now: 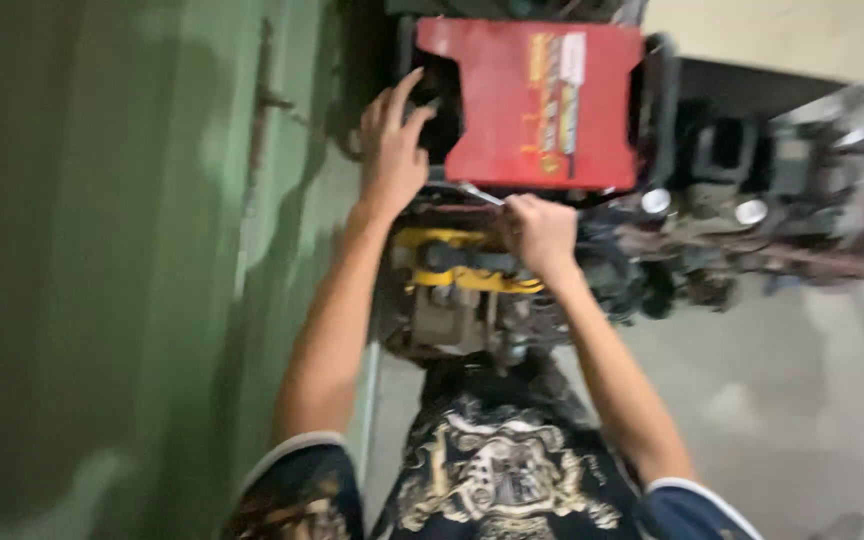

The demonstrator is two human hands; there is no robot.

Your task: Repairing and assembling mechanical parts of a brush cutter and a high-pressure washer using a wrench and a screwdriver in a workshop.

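Left hand (390, 150) spread wide, fingers (404, 88) loose and gripping nothing, tips laid against the left edge of a flat red rectangular metal tank (537, 100) with a printed label. Right hand (540, 232) curled into a fist around a slim silvery metal tool (480, 194), most likely a wrench; exact type lost to blur. Tool's long axis slanted, free end pointing up and left from the knuckles toward the tank's lower edge, just beneath it.

Below the right-hand fingers, a yellow-and-black machine part (457, 265) among grey engine pieces, tightly crowded. Contents of the tank not visible. To the right of the fingers, a tangle of dark metal machinery (752, 210) with round chrome caps, packed close. Left of the left-hand fingers, a plain green painted wall (102, 250), near the forearm, little room on that side. Lower right, a stretch of open grey concrete floor (802, 380). Nearest the camera, dark patterned fabric with gold print (492, 480), between both forearms.
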